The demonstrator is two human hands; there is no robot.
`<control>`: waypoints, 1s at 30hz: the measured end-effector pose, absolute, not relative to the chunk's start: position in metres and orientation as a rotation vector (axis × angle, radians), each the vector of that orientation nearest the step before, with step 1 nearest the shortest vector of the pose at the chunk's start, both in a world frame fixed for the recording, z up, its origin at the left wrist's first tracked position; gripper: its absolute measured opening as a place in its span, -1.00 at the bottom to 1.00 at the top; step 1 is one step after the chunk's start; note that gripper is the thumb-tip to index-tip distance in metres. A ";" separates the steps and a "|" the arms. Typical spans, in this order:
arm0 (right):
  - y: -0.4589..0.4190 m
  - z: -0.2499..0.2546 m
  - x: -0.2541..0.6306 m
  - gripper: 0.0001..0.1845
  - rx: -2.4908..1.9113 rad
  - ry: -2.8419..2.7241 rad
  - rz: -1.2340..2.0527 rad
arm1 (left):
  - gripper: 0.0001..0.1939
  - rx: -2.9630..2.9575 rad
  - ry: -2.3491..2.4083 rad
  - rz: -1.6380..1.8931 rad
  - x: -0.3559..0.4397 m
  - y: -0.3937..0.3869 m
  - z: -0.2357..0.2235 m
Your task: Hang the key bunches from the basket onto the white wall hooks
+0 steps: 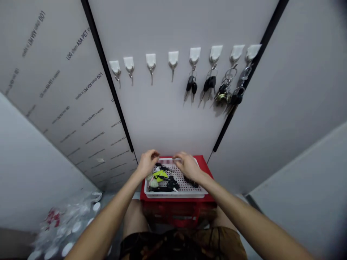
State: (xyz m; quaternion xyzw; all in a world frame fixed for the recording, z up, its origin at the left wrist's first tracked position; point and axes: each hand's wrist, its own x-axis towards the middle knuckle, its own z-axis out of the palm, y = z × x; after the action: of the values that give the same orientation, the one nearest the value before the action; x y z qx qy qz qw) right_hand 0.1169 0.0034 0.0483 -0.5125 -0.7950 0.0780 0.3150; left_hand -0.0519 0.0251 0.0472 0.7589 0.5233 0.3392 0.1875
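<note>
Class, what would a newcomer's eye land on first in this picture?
Probably the row of white hooks across the pale wall, with bunches of keys hanging from the four on the right. Next, below them, the bright yellow item in the white basket between both hands.

Row of eight white hooks (173, 57) on pale wall panel (162, 119). Four at right each carry keys (208, 85); four at left bare. Below: white basket (176, 195), perforated floor, on red box (200, 160). Inside, toward left: yellow-green item (160, 176), pale item (153, 183), black items; another dark item (192, 182) at right, under right forearm. Left hand (148, 161) over basket's far left corner, right hand (187, 164) over far right part, fingers curled, apart.
</note>
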 end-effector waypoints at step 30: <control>0.002 0.001 0.107 -0.76 -1.453 -2.072 0.422 | -0.72 2.408 1.213 0.653 -0.060 -0.006 0.002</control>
State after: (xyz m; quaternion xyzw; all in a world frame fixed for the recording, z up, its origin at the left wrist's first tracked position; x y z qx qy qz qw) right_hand 0.1073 0.0023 0.0006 -0.5430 -0.7743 0.1578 0.2842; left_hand -0.0603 -0.0055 0.0020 0.8534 0.4299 0.2315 0.1824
